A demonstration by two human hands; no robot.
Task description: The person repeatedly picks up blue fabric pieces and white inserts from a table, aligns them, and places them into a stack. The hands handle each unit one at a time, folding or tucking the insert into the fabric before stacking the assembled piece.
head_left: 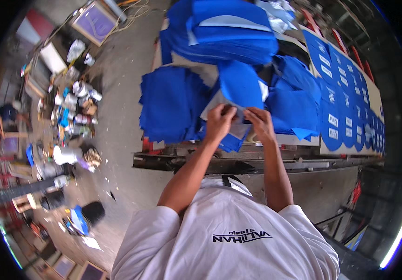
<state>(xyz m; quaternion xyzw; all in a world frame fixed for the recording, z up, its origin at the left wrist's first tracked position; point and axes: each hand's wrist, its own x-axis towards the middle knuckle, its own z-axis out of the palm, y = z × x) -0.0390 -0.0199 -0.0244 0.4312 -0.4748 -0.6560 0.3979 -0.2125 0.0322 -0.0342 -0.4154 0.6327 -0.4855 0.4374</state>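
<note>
Your left hand (219, 122) and right hand (260, 123) meet over a blue fabric piece (240, 84) with a pale grey underside. Both hands pinch its near edge: left fingers are curled around the edge, right fingers are pressed together on it just beside them. The piece extends away from your hands, its blue face rising beyond your fingertips and its grey underside showing between and below your hands.

To the left of your left hand lies a flat stack of blue fabric (168, 109), its edge close to your wrist. To the right of your right hand sits a crumpled heap of blue fabric (296, 105), near but not touching your hand as far as can be seen. Beyond both hands, farther from you, a tall pile of folded blue fabric (224, 30) with pale grey bands rests on the bench (257, 161).

Farther right of your right hand, a row of blue pieces with white printed patches (338, 109) runs along the bench.

Well to the left of your left hand, on the floor (121, 121), stand cans and containers (77, 100) among loose clutter.
</note>
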